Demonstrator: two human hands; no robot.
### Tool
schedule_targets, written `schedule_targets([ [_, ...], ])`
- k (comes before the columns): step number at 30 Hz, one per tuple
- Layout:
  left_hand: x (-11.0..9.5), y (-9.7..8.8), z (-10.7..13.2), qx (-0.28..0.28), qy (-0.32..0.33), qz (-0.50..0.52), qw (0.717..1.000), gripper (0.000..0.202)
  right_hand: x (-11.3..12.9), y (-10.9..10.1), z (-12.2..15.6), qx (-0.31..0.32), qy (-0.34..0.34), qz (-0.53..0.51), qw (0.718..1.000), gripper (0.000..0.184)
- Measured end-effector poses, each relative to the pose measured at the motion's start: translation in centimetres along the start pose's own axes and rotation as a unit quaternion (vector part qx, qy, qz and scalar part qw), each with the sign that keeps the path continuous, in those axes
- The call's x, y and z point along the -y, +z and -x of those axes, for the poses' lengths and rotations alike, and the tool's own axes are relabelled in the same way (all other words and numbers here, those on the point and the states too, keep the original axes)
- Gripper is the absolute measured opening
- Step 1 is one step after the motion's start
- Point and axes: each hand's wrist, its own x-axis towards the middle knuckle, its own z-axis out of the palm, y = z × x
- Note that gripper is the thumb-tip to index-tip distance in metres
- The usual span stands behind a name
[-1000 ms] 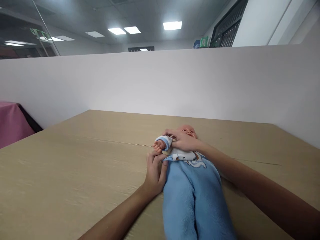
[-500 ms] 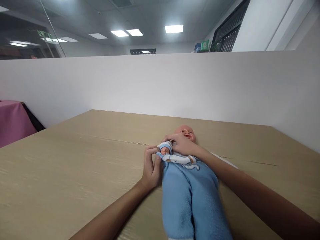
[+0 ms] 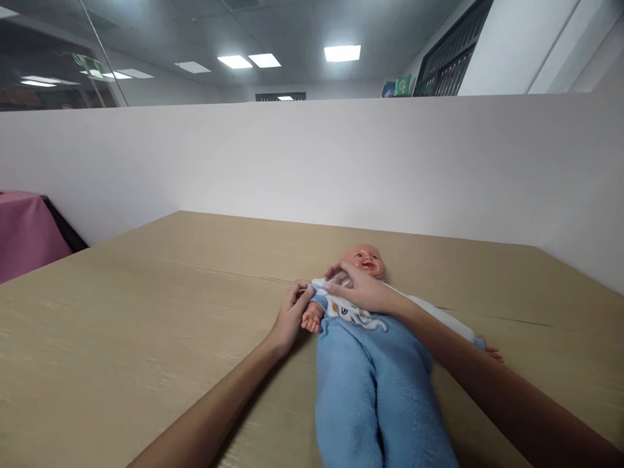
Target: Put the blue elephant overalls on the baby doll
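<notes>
A baby doll (image 3: 365, 259) lies on its back on the table, head away from me. It wears light blue fleecy trousers (image 3: 368, 390) and a white top with an animal print (image 3: 358, 315). My left hand (image 3: 291, 315) has thumb and fingers closed on the doll's sleeve (image 3: 318, 286) at the left, above the blue cuff. Below that cuff the doll's small hand (image 3: 312, 317) shows. Over the doll's chest and shoulder lies my right hand (image 3: 365, 290), thumb and fingers apart, with white cloth between them. The doll's other arm (image 3: 448, 318) stretches out to the right, partly behind my forearm.
The tan-covered table (image 3: 146, 312) has creases in its surface. A white partition (image 3: 292, 162) stands along its far side. At the far left hangs a pink cloth (image 3: 29, 234) beside a black edge.
The doll's left-side arm has turned, and its hand now points down out of the cuff. The striped cuff has slid toward me. My right thumb has spread away from its fingers.
</notes>
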Motion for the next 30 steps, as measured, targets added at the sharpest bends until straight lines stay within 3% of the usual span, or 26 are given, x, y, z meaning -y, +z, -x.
schedule_targets([
  [4, 0.8, -0.3, -0.3, 0.006, -0.074, 0.051, 0.996, 0.042, 0.9, -0.2, 1.6, 0.019, 0.109, -0.028, 0.993, 0.034],
  [7, 1.0, -0.4, -0.2, 0.014, -0.121, 0.066, 0.99, 0.048, 0.5, -0.1, 1.9, 0.008, 0.135, -0.159, 0.978, 0.036],
  [10, 1.1, -0.7, -0.2, 0.022, -0.119, 0.054, 0.991, 0.043, -0.5, 0.0, 2.0, 0.003, 0.171, -0.279, 0.945, 0.041],
  [14, 1.5, -0.9, -0.8, 0.04, -0.123, 0.05, 0.99, 0.04, -1.3, -0.2, 2.3, 0.002, 0.183, -0.341, 0.922, 0.037],
  [21, 2.8, 0.5, -5.0, 0.082, -0.131, 0.04, 0.987, 0.054, -1.3, -0.5, 2.5, 0.006, 0.185, -0.407, 0.895, 0.026],
  [30, 1.1, 1.2, -6.6, 0.122, -0.089, -0.061, 0.987, 0.038, -2.0, -0.9, 2.6, -0.012, 0.186, -0.443, 0.877, 0.024],
])
